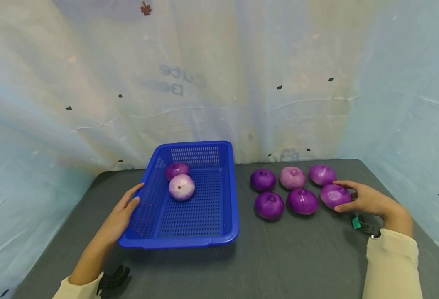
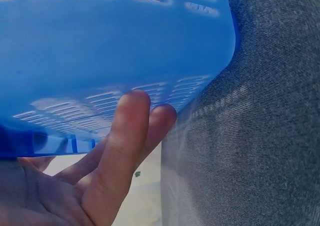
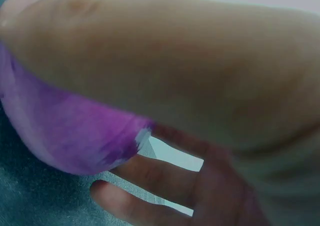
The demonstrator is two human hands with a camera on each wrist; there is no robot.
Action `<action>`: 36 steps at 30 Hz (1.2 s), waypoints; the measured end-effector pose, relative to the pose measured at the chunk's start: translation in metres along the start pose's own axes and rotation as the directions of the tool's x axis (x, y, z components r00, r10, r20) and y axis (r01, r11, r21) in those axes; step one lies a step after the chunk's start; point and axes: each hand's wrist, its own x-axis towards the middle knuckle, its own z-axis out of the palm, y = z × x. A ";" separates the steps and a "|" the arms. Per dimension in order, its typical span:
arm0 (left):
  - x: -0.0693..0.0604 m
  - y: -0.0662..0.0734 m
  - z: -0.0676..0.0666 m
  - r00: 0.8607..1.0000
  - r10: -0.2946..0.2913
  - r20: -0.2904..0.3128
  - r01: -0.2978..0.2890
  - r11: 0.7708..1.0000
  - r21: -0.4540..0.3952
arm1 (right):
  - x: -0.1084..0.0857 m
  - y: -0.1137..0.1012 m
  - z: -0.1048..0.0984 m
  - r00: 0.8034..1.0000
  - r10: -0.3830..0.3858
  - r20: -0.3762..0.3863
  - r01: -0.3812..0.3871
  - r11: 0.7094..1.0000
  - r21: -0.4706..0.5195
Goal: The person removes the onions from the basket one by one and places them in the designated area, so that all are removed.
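A blue plastic basket (image 1: 204,240) holds a purple onion (image 1: 177,170) and a paler onion (image 1: 182,187) that touch each other. My left hand (image 1: 120,216) holds the basket's left side at the rim; in the left wrist view its fingers (image 2: 131,131) reach along the slotted outer wall. On the right, my right hand (image 1: 366,201) grips a purple onion (image 1: 334,197), thumb at the near side and fingers at the far side. The right wrist view shows this onion (image 3: 75,126) partly covered by the thumb.
Beside the gripped onion stand several others: a purple onion (image 1: 322,175) behind it, a glossy one (image 1: 302,201) to its left, a pinkish one (image 1: 292,177) and two dark ones farther left. A pale curtain (image 1: 219,83) hangs behind the dark grey table (image 1: 297,257).
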 end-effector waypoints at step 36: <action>0.001 0.000 -0.002 1.000 0.002 0.025 0.000 0.999 -0.052 | 0.005 -0.105 -0.013 0.979 -0.176 -0.102 0.183 0.981 0.060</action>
